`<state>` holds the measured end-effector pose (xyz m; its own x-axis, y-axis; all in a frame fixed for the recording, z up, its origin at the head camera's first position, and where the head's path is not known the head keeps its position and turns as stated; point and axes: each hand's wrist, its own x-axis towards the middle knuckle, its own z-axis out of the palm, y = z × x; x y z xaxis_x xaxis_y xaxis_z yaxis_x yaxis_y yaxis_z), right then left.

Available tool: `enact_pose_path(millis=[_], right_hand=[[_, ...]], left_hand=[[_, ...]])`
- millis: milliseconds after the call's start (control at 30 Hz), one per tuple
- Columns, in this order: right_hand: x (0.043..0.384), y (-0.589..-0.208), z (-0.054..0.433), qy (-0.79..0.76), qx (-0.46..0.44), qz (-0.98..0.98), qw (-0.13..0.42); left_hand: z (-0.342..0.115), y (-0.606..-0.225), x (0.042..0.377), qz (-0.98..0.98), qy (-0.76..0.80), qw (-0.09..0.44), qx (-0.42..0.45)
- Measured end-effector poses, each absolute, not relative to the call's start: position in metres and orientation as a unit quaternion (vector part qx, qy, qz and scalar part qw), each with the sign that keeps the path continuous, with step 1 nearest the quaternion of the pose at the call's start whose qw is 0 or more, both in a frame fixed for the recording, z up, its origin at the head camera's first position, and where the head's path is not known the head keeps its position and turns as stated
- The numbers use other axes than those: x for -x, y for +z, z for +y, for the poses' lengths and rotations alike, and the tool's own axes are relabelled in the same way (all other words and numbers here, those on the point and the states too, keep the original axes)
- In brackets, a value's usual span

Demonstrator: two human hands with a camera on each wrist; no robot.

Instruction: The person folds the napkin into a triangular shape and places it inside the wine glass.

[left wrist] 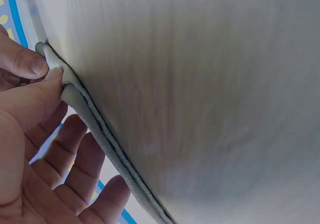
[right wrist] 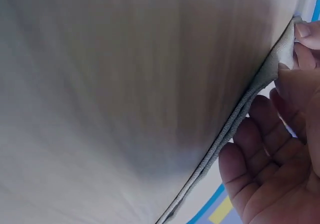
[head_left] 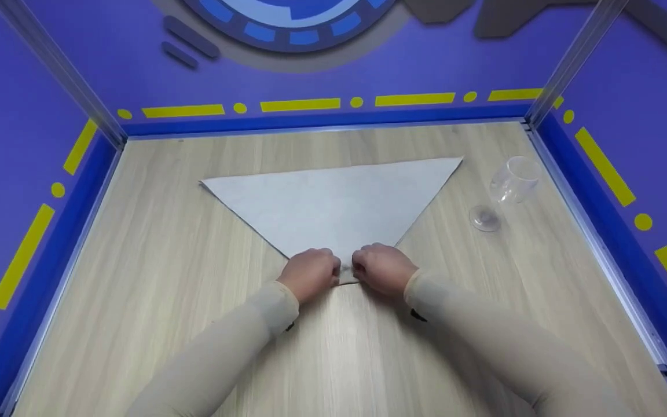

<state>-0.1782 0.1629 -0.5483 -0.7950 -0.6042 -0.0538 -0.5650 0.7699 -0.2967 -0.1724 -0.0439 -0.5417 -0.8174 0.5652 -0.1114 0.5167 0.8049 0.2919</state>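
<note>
Folded cloth [head_left: 333, 208], near end [head_left: 348, 278] pinched in fingers [head_left: 361, 260]

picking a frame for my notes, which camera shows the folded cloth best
The head view: it shows nearly the whole folded cloth, partly covered by the left hand and right hand. Both wrist views show only part of its layered edge.

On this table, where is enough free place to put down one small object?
Bare table lies left of the cloth, up to the left wall, and in front of the glass, between the right sleeve and the right wall. The cloth's near corner is crowded: the left hand and right hand pinch it.
</note>
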Motion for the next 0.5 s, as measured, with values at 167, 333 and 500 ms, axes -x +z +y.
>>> enact_pose_path(millis=[167,333,500], right_hand=[[0.1766,-0.5494,0.1658,-0.124,0.345,0.929,0.06],[0.1764,-0.5483,0.1674,-0.107,0.358,0.925,0.066],[0.1757,-0.5503,0.1672,-0.099,0.367,0.923,0.051]], left_hand=[[-0.0423,-0.5418,0.1712,0.943,0.097,0.093,-0.303],[-0.0414,-0.5406,0.1703,0.944,0.071,0.091,-0.31],[-0.0415,-0.5391,0.1687,0.943,0.055,0.074,-0.319]])
